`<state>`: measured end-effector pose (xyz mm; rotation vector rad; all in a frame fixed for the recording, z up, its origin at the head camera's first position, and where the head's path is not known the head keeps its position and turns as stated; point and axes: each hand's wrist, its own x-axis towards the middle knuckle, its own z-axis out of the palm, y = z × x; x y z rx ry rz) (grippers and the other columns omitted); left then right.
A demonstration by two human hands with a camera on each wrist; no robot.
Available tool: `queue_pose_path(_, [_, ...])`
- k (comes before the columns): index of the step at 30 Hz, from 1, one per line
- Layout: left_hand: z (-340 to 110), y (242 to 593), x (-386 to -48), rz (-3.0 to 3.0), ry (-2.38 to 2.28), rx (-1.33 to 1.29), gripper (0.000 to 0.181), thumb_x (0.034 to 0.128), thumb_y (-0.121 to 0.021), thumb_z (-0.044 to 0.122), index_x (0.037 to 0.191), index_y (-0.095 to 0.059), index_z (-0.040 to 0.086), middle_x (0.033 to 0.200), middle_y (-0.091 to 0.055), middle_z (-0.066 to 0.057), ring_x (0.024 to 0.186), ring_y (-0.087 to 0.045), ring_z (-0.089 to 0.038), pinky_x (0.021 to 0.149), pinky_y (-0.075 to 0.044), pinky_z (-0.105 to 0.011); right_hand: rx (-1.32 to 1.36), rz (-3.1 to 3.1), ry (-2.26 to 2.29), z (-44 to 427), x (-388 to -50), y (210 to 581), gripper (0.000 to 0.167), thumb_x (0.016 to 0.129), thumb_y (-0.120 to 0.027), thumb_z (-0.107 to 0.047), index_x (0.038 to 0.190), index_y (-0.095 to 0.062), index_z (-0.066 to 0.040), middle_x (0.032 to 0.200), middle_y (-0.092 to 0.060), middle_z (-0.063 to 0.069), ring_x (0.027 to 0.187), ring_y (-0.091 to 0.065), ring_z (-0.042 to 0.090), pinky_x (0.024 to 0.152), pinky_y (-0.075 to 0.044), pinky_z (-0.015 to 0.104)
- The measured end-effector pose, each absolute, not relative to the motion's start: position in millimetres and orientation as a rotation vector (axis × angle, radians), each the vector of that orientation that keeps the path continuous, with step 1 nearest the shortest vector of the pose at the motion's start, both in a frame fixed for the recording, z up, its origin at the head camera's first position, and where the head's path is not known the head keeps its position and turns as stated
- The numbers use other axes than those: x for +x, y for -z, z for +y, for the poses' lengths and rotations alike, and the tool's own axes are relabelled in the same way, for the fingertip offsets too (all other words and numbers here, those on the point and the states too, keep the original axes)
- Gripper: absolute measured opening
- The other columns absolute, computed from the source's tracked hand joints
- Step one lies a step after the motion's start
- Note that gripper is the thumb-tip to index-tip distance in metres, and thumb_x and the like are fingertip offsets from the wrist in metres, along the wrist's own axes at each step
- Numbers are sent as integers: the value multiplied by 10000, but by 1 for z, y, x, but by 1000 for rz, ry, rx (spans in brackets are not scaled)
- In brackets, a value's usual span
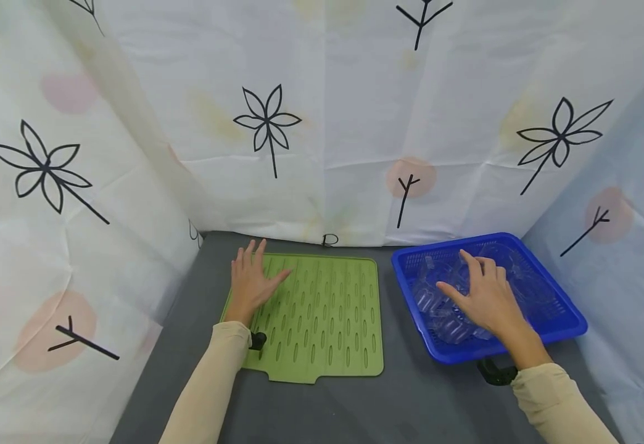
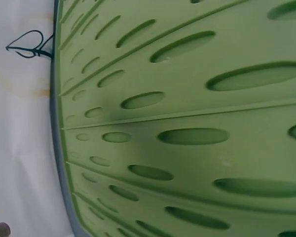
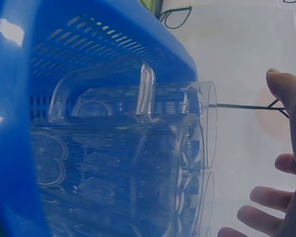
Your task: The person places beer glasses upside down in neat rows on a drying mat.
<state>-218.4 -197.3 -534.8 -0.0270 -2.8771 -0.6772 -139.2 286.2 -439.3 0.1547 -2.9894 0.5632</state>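
Note:
My left hand (image 1: 252,283) hovers over the left side of a green drying mat (image 1: 327,320) with rows of oval slots, its fingers spread and holding nothing. In the left wrist view the slotted mat surface (image 2: 148,113) fills most of the picture. Over at the right, my right hand (image 1: 485,299) hangs above a blue plastic basket (image 1: 452,356), thumb and fingers apart. Several clear glass mugs (image 1: 451,328) lie inside it. The right wrist view has a glass mug (image 3: 113,168) close up, with the fingers (image 3: 271,197) apart from its rim.
Under the mat and basket is a dark grey tabletop (image 1: 344,410). White cloth (image 1: 355,135) with printed flowers and twigs encloses the table at the back and both sides. The basket's right end stands close to the right-hand cloth.

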Motion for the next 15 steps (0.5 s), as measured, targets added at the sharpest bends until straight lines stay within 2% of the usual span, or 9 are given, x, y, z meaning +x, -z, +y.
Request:
queue_pose_path(7, [-210, 552, -216, -2893, 666, -33, 1023, 880, -670, 660, 1651, -183, 198, 1699, -193, -179, 1556, -149, -502, 1241, -134, -702, 145, -3042, -589, 289, -122, 450, 970, 922, -646, -631, 1589, -293, -21, 1446, -349, 370, 1214, -358, 570, 917, -381, 744])
queue_pose_path(15, [-229, 567, -216, -2910, 778, 5, 1001, 896, -659, 650, 1654, -178, 207, 1703, -178, -184, 1550, -141, -520, 1236, -128, -706, 138, -3018, -579, 291, -108, 459, 944, 895, -699, -608, 1562, -357, -35, 1389, -408, 338, 1169, -390, 548, 900, -387, 721])
